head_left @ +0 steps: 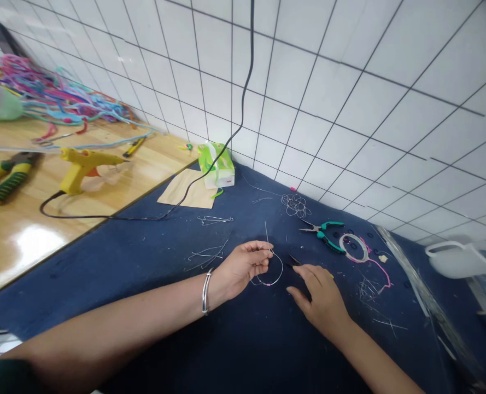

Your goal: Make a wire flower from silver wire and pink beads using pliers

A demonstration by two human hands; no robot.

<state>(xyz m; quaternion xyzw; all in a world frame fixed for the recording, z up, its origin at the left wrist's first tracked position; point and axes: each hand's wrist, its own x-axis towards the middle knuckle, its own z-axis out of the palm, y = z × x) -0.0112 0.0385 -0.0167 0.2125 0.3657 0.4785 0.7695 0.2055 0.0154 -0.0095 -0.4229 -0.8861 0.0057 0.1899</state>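
Observation:
My left hand, a silver bangle on its wrist, pinches a thin wire loop between thumb and fingers. One straight wire end stands up above the fingertips. A small pink mark sits low on the loop. My right hand is palm down just right of the loop, its thumb stretched away from the fingers. A dark pointed tool tip shows beside its fingertips, and a speck of yellow shows at the knuckles. Most of that tool is hidden under the hand, so its kind is unclear.
Teal-handled pliers, a white ring spool and a wire coil lie on the blue mat. Cut wires are at left. A yellow glue gun trails its black cord across. A tissue pack stands by the wall.

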